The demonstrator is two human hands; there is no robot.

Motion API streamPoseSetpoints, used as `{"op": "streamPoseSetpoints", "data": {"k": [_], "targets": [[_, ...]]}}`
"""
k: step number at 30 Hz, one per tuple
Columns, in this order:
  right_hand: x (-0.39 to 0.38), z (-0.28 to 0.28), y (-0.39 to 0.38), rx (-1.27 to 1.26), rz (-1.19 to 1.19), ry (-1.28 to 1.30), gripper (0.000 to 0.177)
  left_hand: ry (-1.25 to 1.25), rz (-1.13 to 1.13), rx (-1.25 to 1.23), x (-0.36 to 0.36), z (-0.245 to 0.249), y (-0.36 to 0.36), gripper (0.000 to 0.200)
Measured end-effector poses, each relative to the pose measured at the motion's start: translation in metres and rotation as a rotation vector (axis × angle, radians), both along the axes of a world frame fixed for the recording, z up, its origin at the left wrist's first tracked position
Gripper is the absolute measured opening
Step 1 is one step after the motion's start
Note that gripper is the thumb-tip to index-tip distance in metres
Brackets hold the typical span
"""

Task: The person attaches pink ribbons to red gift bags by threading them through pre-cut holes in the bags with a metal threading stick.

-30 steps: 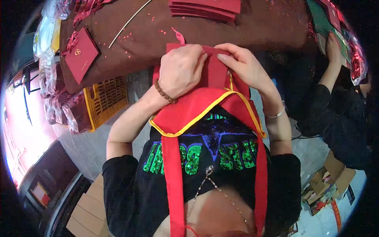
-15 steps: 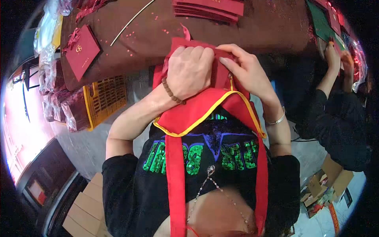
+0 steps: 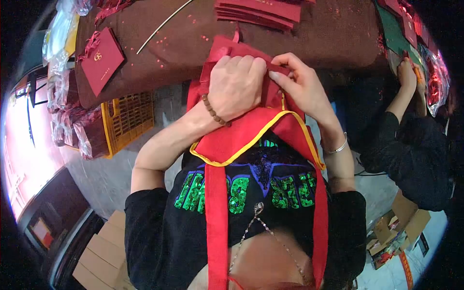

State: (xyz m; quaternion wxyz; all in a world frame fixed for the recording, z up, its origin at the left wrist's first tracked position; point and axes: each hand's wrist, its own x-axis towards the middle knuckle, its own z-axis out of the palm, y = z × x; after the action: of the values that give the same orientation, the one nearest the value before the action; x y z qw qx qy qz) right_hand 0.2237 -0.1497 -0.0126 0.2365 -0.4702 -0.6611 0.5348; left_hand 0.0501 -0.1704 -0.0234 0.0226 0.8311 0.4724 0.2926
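A dark red folder-like piece with a ribbon at its top lies at the table's near edge, in front of my chest. My left hand, with a beaded bracelet on the wrist, is closed on it, knuckles up. On its right side my right hand, with a silver bangle, pinches the piece's edge between thumb and fingers. Below both hands hangs the red apron with yellow trim. What lies under my left palm is hidden.
The brown-covered table bears a stack of red folders, a tasselled red card and a thin stick. A yellow crate stands below left. At right, a co-worker's hands are near a green sheet.
The dark red piece has shifted slightly up and tilted, showing more of its top. Both my hands keep hold of it, with my right hand slightly farther right.
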Motion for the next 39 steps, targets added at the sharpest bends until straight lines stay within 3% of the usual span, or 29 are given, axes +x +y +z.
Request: {"op": "streamPoseSetpoints", "data": {"k": [4, 6, 9, 15, 17, 18, 20, 22, 25, 28, 30, 32, 39], "targets": [[0.002, 0.0, 0.004, -0.076, 0.039, 0.04, 0.022, 0.189, 0.052, -0.024, -0.011, 0.016, 0.0, 0.017], [0.005, 0.002, 0.006, -0.146, 0.07, 0.089, 0.021, 0.032, 0.044, 0.0, -0.016, 0.022, 0.006, 0.022], [0.01, 0.011, 0.013, -0.209, 0.16, 0.106, 0.019, 0.017, 0.027, -0.017, -0.017, 0.02, 0.009, 0.028], [0.009, 0.009, 0.019, -0.075, 0.226, 0.035, 0.02, 0.007, 0.007, -0.105, -0.017, 0.017, 0.012, 0.032], [0.008, 0.013, 0.019, -0.092, 0.238, 0.046, 0.019, -0.079, -0.041, -0.21, -0.021, 0.023, 0.017, 0.026], [0.008, 0.015, 0.019, -0.106, 0.248, 0.056, 0.019, -0.23, -0.081, -0.386, -0.027, 0.025, 0.024, 0.023], [0.008, 0.007, 0.018, -0.016, 0.258, 0.078, 0.019, -0.116, -0.096, -0.636, -0.038, 0.031, 0.038, 0.026], [0.006, 0.006, 0.018, 0.072, 0.269, 0.098, 0.019, -0.073, -0.133, -0.659, -0.043, 0.029, 0.048, 0.025], [0.003, 0.012, 0.017, 0.04, 0.259, 0.064, 0.019, -0.298, -0.406, -1.156, -0.049, 0.025, 0.067, 0.026], [0.002, 0.012, 0.016, 0.033, 0.249, 0.102, 0.019, -0.094, -0.318, -1.313, -0.04, 0.052, 0.074, 0.025], [0.001, 0.015, 0.016, -0.019, 0.228, 0.058, 0.019, -0.115, -0.312, -1.338, -0.04, 0.038, 0.076, 0.022], [0.0, 0.011, 0.015, -0.057, 0.21, 0.036, 0.019, -0.383, -0.446, -1.258, -0.041, 0.021, 0.075, 0.018], [-0.007, -0.01, 0.005, -0.021, 0.161, 0.127, 0.023, -0.396, -0.286, -1.203, -0.039, 0.019, 0.067, 0.015]]}}
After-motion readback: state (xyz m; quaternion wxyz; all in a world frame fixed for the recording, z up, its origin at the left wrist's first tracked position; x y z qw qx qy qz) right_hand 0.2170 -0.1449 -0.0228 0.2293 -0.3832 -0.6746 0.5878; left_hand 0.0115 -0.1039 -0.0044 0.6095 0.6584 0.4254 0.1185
